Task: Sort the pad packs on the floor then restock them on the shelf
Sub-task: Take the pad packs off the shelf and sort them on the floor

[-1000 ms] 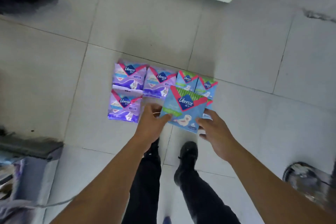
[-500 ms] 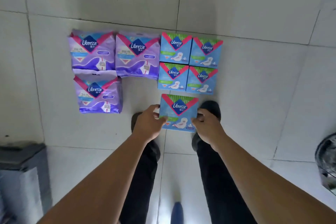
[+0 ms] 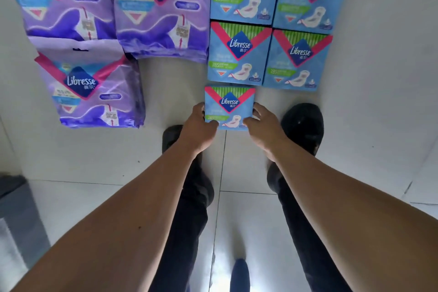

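Observation:
A small blue Libresse pad pack (image 3: 229,104) lies on the white tiled floor just below the other blue packs. My left hand (image 3: 198,129) grips its left edge and my right hand (image 3: 263,128) grips its right edge. Above it, several blue packs (image 3: 239,53) lie in a square block. Left of them lie three purple Libresse packs: two side by side at the top (image 3: 66,5) (image 3: 163,9) and one below (image 3: 92,92). No shelf is in view.
My two black shoes (image 3: 303,125) stand on the floor tiles (image 3: 379,78) just below the packs, either side of the held pack. A grey object (image 3: 14,208) sits at the lower left edge.
The blue pack came down from the air to the floor below the blue block, both hands still on it. The camera has dropped much closer to the packs.

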`<control>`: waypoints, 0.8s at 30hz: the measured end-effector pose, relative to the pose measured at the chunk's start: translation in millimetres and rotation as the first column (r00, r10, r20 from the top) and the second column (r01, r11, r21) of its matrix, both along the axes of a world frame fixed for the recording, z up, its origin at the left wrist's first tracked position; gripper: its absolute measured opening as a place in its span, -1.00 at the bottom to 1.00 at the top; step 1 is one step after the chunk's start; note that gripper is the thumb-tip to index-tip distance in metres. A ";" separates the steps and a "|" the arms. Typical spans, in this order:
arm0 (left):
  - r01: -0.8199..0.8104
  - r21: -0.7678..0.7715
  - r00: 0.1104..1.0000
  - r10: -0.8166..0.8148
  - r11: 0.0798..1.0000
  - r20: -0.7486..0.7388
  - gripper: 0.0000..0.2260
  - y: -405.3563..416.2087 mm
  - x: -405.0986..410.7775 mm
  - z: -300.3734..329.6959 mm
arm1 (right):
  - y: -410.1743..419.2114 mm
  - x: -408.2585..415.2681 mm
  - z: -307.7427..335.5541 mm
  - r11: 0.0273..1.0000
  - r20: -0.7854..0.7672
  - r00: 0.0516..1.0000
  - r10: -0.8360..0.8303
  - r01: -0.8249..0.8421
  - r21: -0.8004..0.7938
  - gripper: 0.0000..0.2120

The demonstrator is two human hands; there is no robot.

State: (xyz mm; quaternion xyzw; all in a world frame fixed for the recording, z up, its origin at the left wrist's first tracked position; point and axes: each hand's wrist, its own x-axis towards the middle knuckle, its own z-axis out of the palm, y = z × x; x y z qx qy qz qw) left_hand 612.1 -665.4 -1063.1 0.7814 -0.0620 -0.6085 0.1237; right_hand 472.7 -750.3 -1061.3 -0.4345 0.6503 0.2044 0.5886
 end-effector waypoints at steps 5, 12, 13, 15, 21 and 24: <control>0.010 -0.032 0.995 -0.013 0.999 -0.095 -0.60 -11.5 3.6 11.3 | -5.3 2.3 4.5 0.997 0.021 0.998 -0.065 0.066 -0.051 -0.60; 0.108 0.092 0.993 -0.102 0.990 -0.067 -0.40 -19.8 12.5 53.7 | -15.4 3.1 45.5 0.994 -0.025 0.994 0.105 -0.106 -0.021 -0.44; 0.115 0.104 0.993 -0.113 0.988 -0.030 -0.42 -18.3 15.0 66.9 | -17.5 3.0 61.7 0.982 -0.027 0.983 0.182 -0.183 -0.041 -0.46; 0.155 0.070 0.983 -0.161 0.985 0.091 -0.50 -13.7 23.0 99.0 | -22.7 6.8 103.2 0.931 -0.032 0.936 0.350 -0.351 -0.101 -0.51; 0.121 -0.161 0.923 -0.052 0.980 0.381 -0.72 -8.8 69.7 231.1 | -52.6 54.6 251.3 0.669 -0.064 0.746 0.663 -0.629 -0.396 -0.56; 0.107 -0.229 0.864 0.024 0.968 0.503 -0.74 1.1 103.6 307.4 | -55.2 98.1 324.4 0.561 -0.051 0.674 0.737 -0.652 -0.511 -0.56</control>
